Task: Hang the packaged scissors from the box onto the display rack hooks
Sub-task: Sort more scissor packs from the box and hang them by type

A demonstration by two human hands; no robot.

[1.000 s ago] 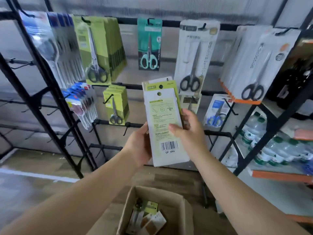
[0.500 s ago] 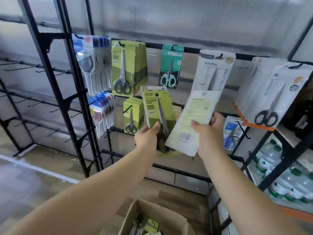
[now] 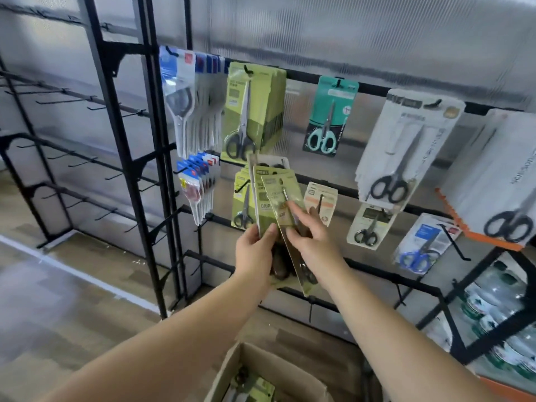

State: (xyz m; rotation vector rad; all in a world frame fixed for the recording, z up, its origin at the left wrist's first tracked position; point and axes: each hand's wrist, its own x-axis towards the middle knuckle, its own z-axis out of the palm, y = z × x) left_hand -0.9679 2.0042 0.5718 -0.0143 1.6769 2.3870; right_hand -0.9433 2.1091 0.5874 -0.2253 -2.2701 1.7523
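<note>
My left hand [image 3: 255, 250] grips the bottom of a small stack of green packaged scissors [image 3: 262, 204], held upright in front of the black display rack [image 3: 319, 78]. My right hand [image 3: 313, 242] pinches one more green scissors pack [image 3: 282, 204], tilted and front side out, against that stack. Just left of the held packs, a lower hook [image 3: 240, 188] carries small green scissors packs [image 3: 242, 207]. Above them hangs a thick row of larger green packs [image 3: 252, 111]. The open cardboard box [image 3: 232, 369] sits at the bottom edge with more packs [image 3: 255, 387] inside.
On the rack also hang blue-topped packs [image 3: 188, 103], a teal scissors pack [image 3: 329, 117], white packs with black scissors [image 3: 406, 149], beige packs [image 3: 320, 204] and a blue-handled pair [image 3: 423, 245]. Bare hooks [image 3: 87, 161] line the rack to the left. Water bottles [image 3: 499, 311] fill shelves at right.
The pack in my right hand has turned from back side out to front side out and moved left against the stack in my left hand. The view has come closer to the rack.
</note>
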